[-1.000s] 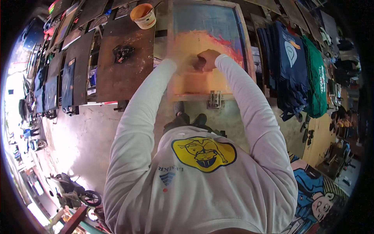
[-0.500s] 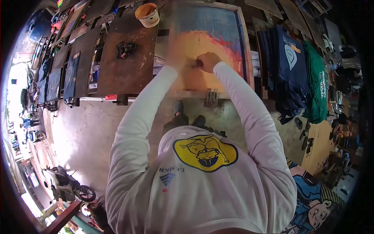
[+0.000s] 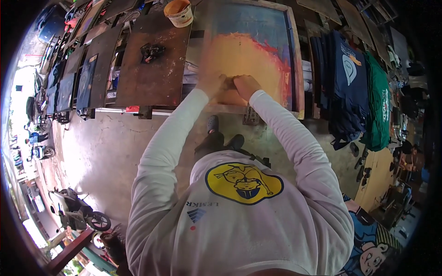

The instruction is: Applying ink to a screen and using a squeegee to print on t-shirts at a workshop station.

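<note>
Both my hands are closed on a dark bar, which looks like a squeegee (image 3: 229, 83), near the close edge of a wooden-framed printing screen (image 3: 295, 55). My left hand (image 3: 213, 85), slightly blurred, grips its left part. My right hand (image 3: 247, 86) grips its right part, with the knuckles up. Most of the squeegee is hidden under my fingers. Orange ink (image 3: 239, 57) covers the near and middle mesh, with red streaks at its far and right borders. The mesh beyond looks blue-grey. A metal hinge clamp (image 3: 251, 117) sits at the frame's near edge.
On the left a brown board (image 3: 154, 83) bears a crumpled dark cloth (image 3: 152, 52) and an ink-stained bucket (image 3: 178, 14). Navy shirts (image 3: 347, 78) and a green shirt (image 3: 378, 101) hang over boards at right. A motorcycle (image 3: 76, 211) stands at lower left.
My hands have moved nearer to me across the screen, with the squeegee between them. The whole view has shifted slightly.
</note>
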The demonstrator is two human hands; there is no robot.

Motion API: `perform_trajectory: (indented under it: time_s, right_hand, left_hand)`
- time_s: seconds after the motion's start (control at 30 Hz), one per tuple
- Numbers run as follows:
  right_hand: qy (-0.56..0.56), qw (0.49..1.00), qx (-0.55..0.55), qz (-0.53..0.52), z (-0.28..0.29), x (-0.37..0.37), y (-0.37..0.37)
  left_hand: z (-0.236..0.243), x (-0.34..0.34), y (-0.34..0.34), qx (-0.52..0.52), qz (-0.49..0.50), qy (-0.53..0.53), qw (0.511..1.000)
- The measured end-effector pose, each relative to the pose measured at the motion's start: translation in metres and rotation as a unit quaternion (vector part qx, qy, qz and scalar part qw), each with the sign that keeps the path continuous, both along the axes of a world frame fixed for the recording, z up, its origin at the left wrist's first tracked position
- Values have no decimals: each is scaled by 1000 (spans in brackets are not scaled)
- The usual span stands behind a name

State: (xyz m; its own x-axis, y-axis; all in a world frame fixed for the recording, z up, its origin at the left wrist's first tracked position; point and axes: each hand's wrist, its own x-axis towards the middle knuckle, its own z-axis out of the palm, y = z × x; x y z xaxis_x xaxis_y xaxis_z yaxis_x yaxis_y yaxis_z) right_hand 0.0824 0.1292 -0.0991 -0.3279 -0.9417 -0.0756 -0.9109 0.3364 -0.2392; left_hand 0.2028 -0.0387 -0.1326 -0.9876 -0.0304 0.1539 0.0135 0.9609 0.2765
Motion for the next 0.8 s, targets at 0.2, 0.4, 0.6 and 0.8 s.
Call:
perform_trajectory:
  time_s: [0.2, 0.4, 0.6, 0.8]
  right_hand:
    - [-6, 999, 30, 20, 9, 17, 4]
    - [-27, 999, 14, 39, 12, 10, 2]
    - [-27, 995, 48, 79, 16, 14, 7]
    - [-72, 994, -5, 80, 31, -5, 9]
  left_hand:
    - [18, 13, 11, 76, 13, -86, 993]
    - [-7, 11, 5, 34, 6, -124, 992]
    - [-47, 12, -2, 111, -32, -187, 976]
    - [-13, 0, -3, 353, -18, -210, 912]
